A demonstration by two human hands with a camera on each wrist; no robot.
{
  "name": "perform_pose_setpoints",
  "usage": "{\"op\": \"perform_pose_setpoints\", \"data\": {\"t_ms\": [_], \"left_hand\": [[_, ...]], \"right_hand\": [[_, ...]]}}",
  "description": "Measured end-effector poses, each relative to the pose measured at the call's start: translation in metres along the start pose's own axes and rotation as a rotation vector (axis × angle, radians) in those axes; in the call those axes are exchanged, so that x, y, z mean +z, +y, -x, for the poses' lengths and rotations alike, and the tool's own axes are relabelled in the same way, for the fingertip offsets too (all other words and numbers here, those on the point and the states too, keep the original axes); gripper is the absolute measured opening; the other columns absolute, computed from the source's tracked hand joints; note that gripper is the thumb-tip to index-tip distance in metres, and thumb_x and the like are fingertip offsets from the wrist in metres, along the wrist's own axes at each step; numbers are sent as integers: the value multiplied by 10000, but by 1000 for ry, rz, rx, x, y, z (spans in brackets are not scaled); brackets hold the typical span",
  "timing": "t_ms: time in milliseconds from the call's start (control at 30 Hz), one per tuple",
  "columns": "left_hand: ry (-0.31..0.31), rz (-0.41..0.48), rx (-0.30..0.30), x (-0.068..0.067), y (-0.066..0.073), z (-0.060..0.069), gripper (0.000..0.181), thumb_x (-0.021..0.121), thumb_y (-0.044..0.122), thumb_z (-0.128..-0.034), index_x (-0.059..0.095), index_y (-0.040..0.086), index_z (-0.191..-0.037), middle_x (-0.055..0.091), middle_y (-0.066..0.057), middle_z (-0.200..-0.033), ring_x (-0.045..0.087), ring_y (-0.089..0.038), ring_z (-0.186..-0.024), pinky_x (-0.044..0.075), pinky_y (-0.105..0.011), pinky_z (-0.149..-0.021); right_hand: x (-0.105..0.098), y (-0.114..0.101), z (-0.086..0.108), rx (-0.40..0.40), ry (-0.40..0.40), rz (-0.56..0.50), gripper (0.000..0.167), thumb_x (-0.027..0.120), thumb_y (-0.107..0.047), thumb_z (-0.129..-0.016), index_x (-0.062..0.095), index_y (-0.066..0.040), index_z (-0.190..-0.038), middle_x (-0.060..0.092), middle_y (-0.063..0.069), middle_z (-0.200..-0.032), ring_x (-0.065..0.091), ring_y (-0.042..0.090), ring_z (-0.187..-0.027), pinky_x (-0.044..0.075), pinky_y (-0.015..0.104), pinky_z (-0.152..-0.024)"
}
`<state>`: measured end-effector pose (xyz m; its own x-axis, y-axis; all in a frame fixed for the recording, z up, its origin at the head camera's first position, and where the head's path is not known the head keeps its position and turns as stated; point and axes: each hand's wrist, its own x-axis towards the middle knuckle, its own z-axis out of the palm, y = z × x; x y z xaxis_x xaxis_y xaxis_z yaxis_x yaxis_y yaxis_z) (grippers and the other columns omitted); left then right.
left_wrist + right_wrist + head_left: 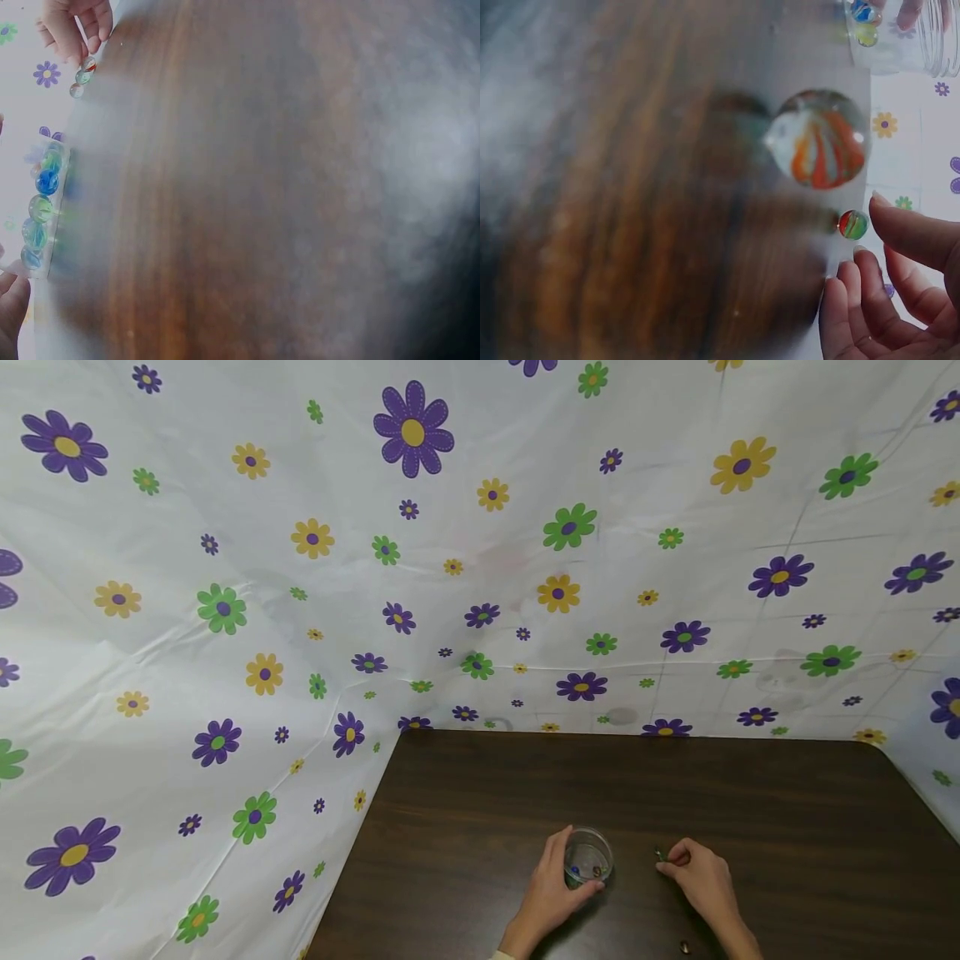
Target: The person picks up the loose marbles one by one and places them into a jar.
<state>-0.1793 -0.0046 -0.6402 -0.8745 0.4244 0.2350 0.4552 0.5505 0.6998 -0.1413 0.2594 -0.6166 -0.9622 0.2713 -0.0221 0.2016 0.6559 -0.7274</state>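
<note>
My left hand (553,887) grips a clear round jar (606,843) from its left side, thumb at the near wall. Several glass marbles, one of them blue (47,181), lie at the jar's bottom. To the right of the jar, my right hand (701,877) reaches down to the table. Its thumb and fingertips stand apart just beside a red and green marble (853,225), which sits on the table. Nearer to the right wrist camera lies a clear marble with orange swirls (821,142). The left wrist view shows a few marbles below the right fingers.
Both hands work over a dark wood-grain table (480,793). A white sheet with purple, green and yellow flowers (465,527) hangs behind the table and along its left side. One loose marble (684,947) lies near the bottom of the head view, beside the right forearm.
</note>
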Motion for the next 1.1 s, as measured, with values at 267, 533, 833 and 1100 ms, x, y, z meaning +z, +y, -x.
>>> {"op": "perform_pose_setpoints", "data": {"t_ms": [267, 533, 833, 1100], "left_hand": [[6, -7, 7, 0, -1, 0, 915, 799, 530, -881, 379, 116, -1580, 482, -19, -1503, 571, -247, -1279, 536, -424, -959], [11, 2, 18, 1, -2, 0, 913, 794, 529, -885, 373, 119, -1583, 480, -20, -1506, 569, -251, -1284, 535, -426, -962], [11, 2, 31, 1, -3, 1, 901, 789, 524, -893, 371, 124, -1584, 486, -16, -1497, 585, -250, -1257, 543, -419, -942], [21, -1, 46, 3, -5, 1, 893, 788, 520, -894, 373, 127, -1580, 489, -6, -1490, 593, -240, -1240, 547, -412, -927]], "right_hand": [[0, 1, 1, -23, 8, -1, 161, 814, -42, -832, 654, -57, -825, 635, -7, -762, 558, 164, -687, 432, 320, -604], [1, 3, 3, -20, 25, 6, 145, 796, 11, -825, 664, -50, -827, 632, -7, -740, 560, 160, -670, 425, 285, -577], [-2, 4, 4, -40, 51, 28, 73, 789, 1, -841, 722, -10, -869, 680, 26, -803, 618, 180, -719, 472, 341, -641], [-5, 4, 5, -64, 103, 26, 66, 786, 2, -854, 776, 29, -913, 718, 131, -872, 672, 323, -808, 521, 471, -744]]}}
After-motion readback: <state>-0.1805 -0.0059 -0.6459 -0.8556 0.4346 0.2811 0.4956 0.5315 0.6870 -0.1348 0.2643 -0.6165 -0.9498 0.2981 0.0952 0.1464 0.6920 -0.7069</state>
